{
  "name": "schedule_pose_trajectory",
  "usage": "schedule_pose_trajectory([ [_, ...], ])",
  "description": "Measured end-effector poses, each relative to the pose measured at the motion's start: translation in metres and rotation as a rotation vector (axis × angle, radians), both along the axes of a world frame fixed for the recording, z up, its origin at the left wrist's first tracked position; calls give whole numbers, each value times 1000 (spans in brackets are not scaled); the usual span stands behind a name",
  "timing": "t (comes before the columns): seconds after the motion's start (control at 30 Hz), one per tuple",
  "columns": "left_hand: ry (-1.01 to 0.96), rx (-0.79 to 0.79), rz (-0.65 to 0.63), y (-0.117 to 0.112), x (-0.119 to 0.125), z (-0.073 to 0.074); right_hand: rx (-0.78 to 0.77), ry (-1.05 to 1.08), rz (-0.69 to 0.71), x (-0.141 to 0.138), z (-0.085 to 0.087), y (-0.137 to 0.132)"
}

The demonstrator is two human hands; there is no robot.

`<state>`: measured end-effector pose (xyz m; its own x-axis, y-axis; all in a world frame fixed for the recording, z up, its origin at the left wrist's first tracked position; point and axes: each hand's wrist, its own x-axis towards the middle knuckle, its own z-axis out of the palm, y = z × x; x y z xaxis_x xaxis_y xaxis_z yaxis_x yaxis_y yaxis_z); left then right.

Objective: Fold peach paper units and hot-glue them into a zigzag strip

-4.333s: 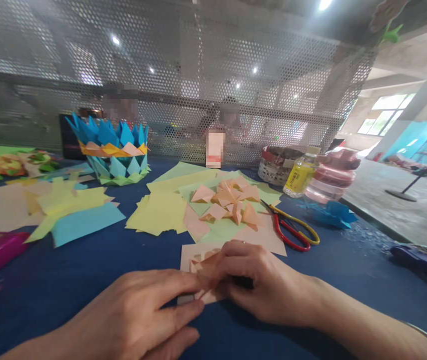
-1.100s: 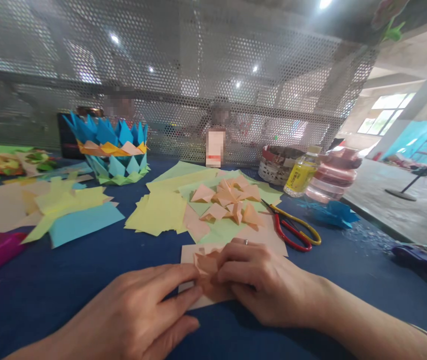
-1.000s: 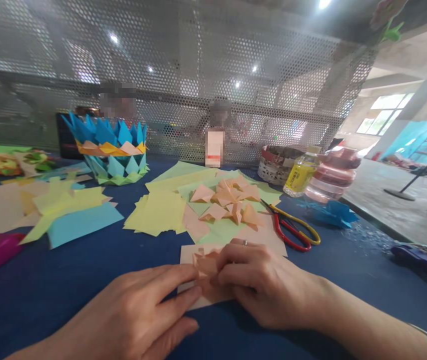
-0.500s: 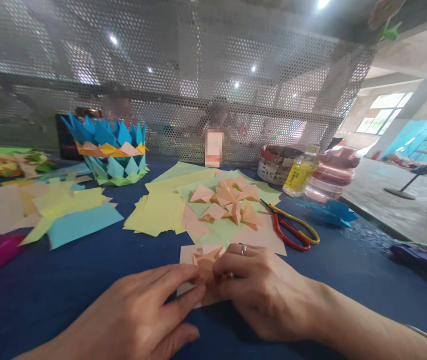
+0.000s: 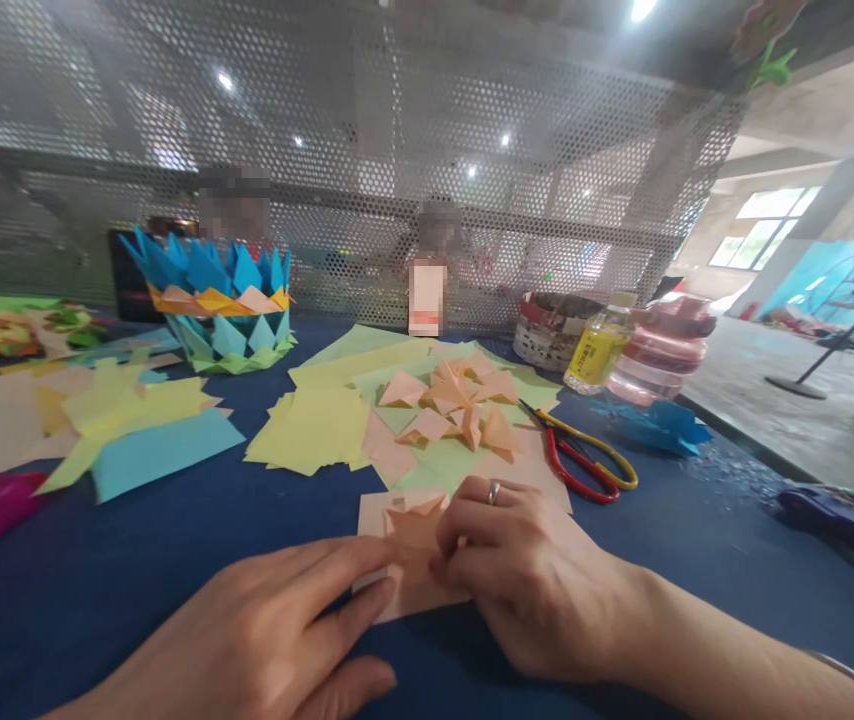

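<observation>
Left of the scissors (image 5: 584, 455), the left hand (image 5: 262, 610), fingers (image 5: 367, 553) slightly parted, pressed the folded peach paper (image 5: 415, 545) (probably light, crease-prone, best held by its edges), the right hand (image 5: 524, 560) curled there, its grip unclear.

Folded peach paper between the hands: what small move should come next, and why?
I'd suggest a gentle press along the upper folds of the folded peach paper with the right hand, the left hand steadying it: those folds look raised, and both hands' fingers are at its sides.
</observation>
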<state>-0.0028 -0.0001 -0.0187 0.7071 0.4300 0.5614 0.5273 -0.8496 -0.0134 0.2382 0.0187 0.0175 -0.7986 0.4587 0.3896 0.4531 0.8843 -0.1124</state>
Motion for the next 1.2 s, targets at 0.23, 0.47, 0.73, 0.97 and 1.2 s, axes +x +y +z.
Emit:
schedule_pose_trajectory([
  [0.23, -63, 29, -91, 4, 0, -2, -52, 83, 48, 3, 0, 3],
  [0.47, -53, -67, -13, -2, 2, 7, -232, 247, -417, 1, -4, 14],
  [0.73, -180, -190, 12, 8, 0, 12, -277, 135, -454, -2, 1, 13],
  [0.97, -278, -317, 68, 13, 7, 18, -261, 69, -446, -4, 0, 7],
  [1.2, -296, -379, 94, 15, 9, 14, -282, 149, -404, -2, -4, 8],
])
